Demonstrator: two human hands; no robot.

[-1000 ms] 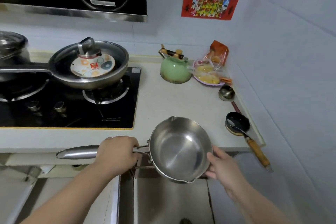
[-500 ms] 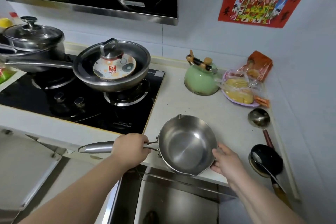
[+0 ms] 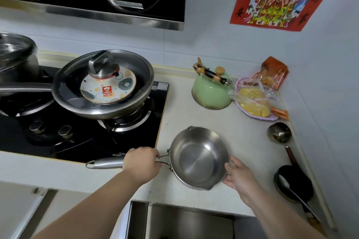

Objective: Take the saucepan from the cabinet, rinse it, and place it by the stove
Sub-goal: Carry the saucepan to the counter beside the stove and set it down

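At far left a lidded steel pot (image 3: 16, 54) occupies the rear burner of the black stove (image 3: 81, 137). A frying pan (image 3: 103, 85) sits on the next burner with a patterned lid (image 3: 108, 86) lying inside it.

The left hand (image 3: 141, 163) is closed around the handle (image 3: 105, 164) of the saucepan (image 3: 198, 157), gripping near the point where the handle joins the bowl. The saucepan is over the pale countertop (image 3: 194, 120), just beside the right edge of the stove, upright and empty (whether its base is already resting on the surface cannot be told). The right hand (image 3: 238, 176) is partly open, its fingers curved against the pan's right outer wall and rim, steadying rather than gripping.

The step in hand appears to be the final placement. To complete it well:

1. Keep the bowl level and set the base flat on the countertop.
2. Keep the handle parallel to the counter's front edge, clear of the stove knobs (image 3: 51, 128).
3. Release the right hand first, then the left.
4. Leave the pan apart from the green kettle (image 3: 210, 91) behind it.

Further right lie a bagged plate of food (image 3: 254, 101), a steel ladle (image 3: 279, 134) and a black spoon (image 3: 293, 182), none touching the saucepan.
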